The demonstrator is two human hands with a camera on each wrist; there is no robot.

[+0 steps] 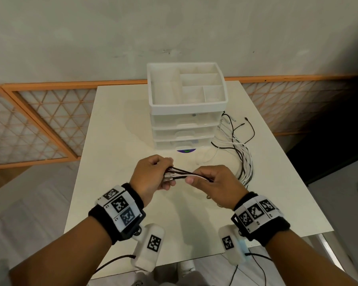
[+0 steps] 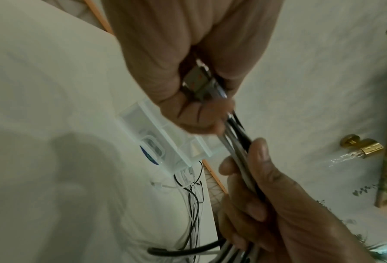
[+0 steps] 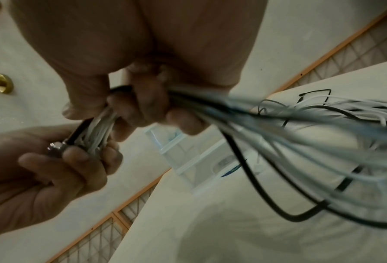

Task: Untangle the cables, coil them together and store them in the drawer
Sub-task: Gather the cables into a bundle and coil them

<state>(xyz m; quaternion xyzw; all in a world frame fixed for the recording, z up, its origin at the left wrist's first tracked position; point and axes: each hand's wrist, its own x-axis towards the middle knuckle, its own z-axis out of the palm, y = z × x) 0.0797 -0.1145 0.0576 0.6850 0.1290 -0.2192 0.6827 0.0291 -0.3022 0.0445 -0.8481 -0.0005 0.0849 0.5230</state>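
A bundle of black and white cables (image 1: 182,174) stretches between my two hands above the white table (image 1: 116,153). My left hand (image 1: 153,176) grips the plug ends (image 2: 199,80), metal connectors showing in its fist. My right hand (image 1: 213,180) is curled round the same bundle (image 3: 102,124) a little to the right. The cables' loose lengths (image 1: 241,149) trail over the table to the right of the white drawer unit (image 1: 184,133), whose drawers are closed. In the right wrist view the cables (image 3: 300,128) fan out from my fist, blurred.
The drawer unit carries an open divided tray (image 1: 186,100) on top and stands at the table's far middle. An orange-framed lattice screen (image 1: 35,120) runs along the wall behind. A blue sticker (image 1: 186,151) lies at the unit's foot. Table edges drop off left and right.
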